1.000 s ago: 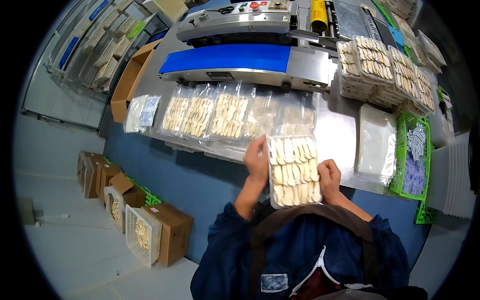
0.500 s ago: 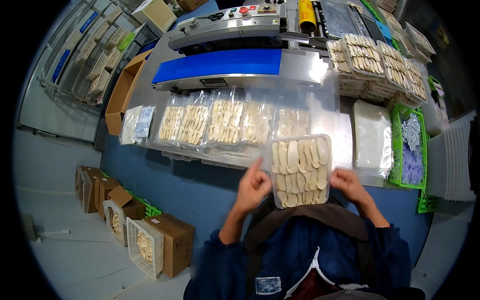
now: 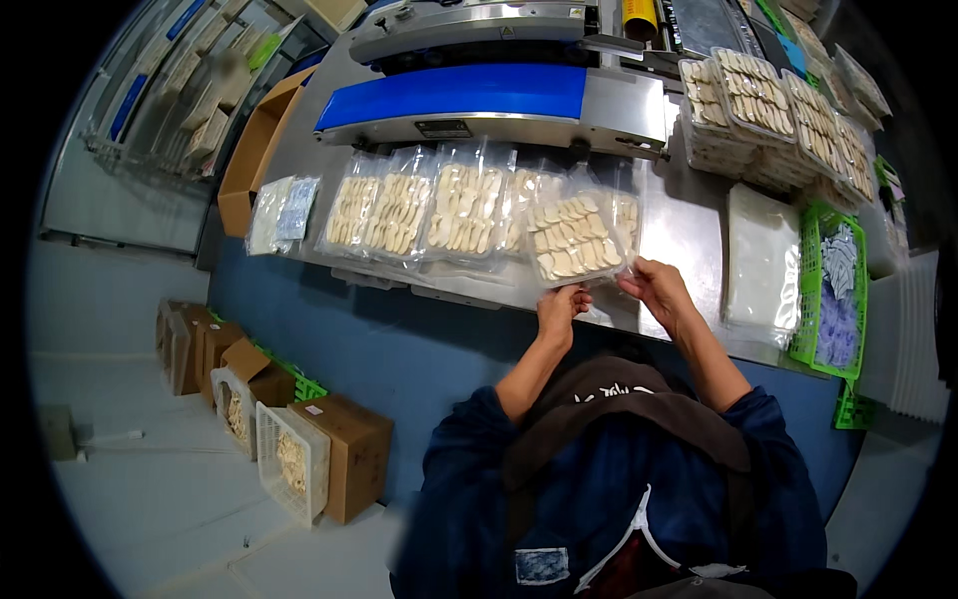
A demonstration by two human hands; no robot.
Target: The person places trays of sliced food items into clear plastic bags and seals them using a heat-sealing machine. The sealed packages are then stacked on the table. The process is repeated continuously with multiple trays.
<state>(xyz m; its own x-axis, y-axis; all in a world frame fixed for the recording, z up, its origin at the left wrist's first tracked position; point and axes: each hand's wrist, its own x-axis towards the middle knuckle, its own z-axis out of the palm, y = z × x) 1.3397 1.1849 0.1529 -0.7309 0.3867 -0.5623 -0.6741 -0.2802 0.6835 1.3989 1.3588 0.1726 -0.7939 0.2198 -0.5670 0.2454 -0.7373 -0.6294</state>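
Observation:
A clear tray of pale slices, apparently mushrooms (image 3: pixel 575 238), lies at the front right of a row of similar bagged trays (image 3: pixel 462 208) on the steel table (image 3: pixel 680 262). My left hand (image 3: pixel 562 314) is closed at the tray's lower edge, under its middle. My right hand (image 3: pixel 656 291) holds the tray's lower right corner between thumb and fingers. To the right lies a stack of empty clear bags (image 3: pixel 759 260). Left of the row are small packets (image 3: pixel 283 215).
Behind stands a steel machine with a blue belt (image 3: pixel 449 100). Stacked filled trays (image 3: pixel 753 95) and a green basket (image 3: pixel 835 280) are at right. An open carton (image 3: pixel 254 160) is at the table's left; boxes and white crates (image 3: pixel 291 461) stand on the floor at left.
The tray has moved from close to my body forward onto the table, over the bagged trays at the row's right end. Both my hands have moved forward with it.

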